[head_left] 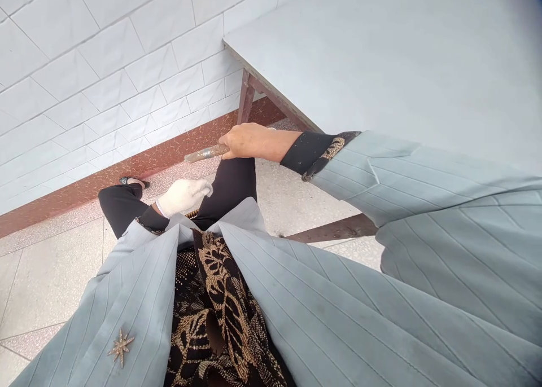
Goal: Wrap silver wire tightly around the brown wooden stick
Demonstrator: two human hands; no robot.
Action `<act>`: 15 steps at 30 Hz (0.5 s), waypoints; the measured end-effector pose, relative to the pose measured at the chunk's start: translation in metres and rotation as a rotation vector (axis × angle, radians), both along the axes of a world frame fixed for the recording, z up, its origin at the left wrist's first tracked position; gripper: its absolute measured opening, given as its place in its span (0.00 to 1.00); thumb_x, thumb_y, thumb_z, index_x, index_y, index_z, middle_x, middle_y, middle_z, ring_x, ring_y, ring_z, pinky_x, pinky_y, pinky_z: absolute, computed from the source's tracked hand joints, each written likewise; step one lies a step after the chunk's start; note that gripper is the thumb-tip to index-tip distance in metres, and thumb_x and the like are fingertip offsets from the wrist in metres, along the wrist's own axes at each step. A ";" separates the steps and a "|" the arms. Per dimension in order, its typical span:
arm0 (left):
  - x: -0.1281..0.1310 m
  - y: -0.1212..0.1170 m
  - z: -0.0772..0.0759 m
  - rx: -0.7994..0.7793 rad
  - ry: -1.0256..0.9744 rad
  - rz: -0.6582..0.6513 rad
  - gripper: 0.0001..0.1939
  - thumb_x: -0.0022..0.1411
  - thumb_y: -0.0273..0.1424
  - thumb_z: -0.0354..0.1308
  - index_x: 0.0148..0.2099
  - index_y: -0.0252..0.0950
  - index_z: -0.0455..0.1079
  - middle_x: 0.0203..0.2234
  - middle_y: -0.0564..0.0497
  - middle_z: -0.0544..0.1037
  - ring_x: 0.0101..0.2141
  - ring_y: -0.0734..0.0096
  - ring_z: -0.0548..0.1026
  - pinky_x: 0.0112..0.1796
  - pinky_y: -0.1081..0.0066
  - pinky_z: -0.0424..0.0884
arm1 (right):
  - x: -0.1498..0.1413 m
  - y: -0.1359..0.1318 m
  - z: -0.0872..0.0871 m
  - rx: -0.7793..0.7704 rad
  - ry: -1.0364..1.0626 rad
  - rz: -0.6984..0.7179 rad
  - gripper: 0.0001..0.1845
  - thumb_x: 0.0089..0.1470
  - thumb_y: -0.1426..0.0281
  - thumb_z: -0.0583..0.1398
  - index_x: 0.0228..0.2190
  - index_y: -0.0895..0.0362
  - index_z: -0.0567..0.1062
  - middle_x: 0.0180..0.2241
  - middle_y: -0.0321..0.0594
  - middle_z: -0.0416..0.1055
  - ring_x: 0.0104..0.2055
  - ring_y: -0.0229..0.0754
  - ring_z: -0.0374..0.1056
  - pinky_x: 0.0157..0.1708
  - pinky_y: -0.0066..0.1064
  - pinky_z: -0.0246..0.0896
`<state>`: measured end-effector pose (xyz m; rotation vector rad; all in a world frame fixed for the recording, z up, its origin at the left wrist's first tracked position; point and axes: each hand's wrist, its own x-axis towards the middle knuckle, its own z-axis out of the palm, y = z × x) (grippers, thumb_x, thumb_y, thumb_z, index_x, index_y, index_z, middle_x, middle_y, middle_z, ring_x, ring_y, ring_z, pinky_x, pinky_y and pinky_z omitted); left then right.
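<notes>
My right hand (249,141) is bare and closed round a thin dull metal rod or tool handle (205,153) that sticks out to the left, above my right knee. My left hand (183,196) wears a white glove and rests between my thighs on the black trousers (231,184), its fingers curled loosely; whether it holds anything is hidden. Both arms are in grey pinstriped jacket sleeves over dark patterned cuffs.
A pale grey table top (381,54) fills the upper right, with a brown wooden leg (245,99) and a lower crossbar (334,229). A white tiled wall (105,65) with a reddish skirting band (139,164) stands ahead. The floor is light tile (46,274). My foot in a sandal (133,181) shows.
</notes>
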<state>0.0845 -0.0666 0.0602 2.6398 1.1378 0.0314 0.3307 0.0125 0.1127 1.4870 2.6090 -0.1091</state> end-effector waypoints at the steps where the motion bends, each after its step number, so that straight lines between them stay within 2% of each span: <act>1: 0.000 0.000 0.005 0.045 0.045 0.008 0.17 0.76 0.34 0.47 0.49 0.40 0.78 0.38 0.49 0.84 0.39 0.64 0.81 0.41 0.68 0.69 | -0.001 -0.001 0.000 -0.034 -0.024 0.004 0.18 0.61 0.61 0.67 0.47 0.60 0.82 0.42 0.51 0.80 0.46 0.54 0.75 0.41 0.38 0.60; 5: -0.005 0.005 0.025 0.221 0.178 0.061 0.17 0.76 0.35 0.47 0.49 0.39 0.77 0.35 0.47 0.83 0.35 0.63 0.80 0.35 0.68 0.65 | -0.004 -0.006 0.000 -0.191 -0.102 0.051 0.14 0.55 0.66 0.70 0.41 0.60 0.83 0.36 0.48 0.79 0.43 0.54 0.75 0.41 0.39 0.60; 9: -0.014 0.017 0.038 0.277 0.178 0.110 0.15 0.75 0.35 0.49 0.51 0.40 0.77 0.38 0.46 0.84 0.36 0.62 0.80 0.36 0.67 0.66 | -0.006 -0.015 0.004 -0.361 -0.028 0.108 0.09 0.55 0.69 0.70 0.38 0.59 0.83 0.32 0.40 0.78 0.37 0.45 0.72 0.38 0.35 0.56; 12: -0.019 0.027 0.042 0.291 0.134 0.158 0.15 0.75 0.33 0.49 0.52 0.39 0.77 0.40 0.46 0.84 0.38 0.61 0.81 0.39 0.66 0.68 | -0.006 -0.019 0.008 -0.449 0.046 0.189 0.07 0.56 0.68 0.69 0.37 0.58 0.82 0.29 0.35 0.75 0.33 0.39 0.67 0.35 0.33 0.53; 15: -0.021 0.035 0.039 0.282 0.076 0.198 0.14 0.75 0.33 0.49 0.51 0.38 0.76 0.41 0.46 0.85 0.40 0.61 0.81 0.42 0.65 0.70 | -0.006 -0.020 0.013 -0.488 0.109 0.246 0.09 0.56 0.64 0.69 0.37 0.57 0.81 0.27 0.33 0.72 0.30 0.37 0.64 0.32 0.31 0.52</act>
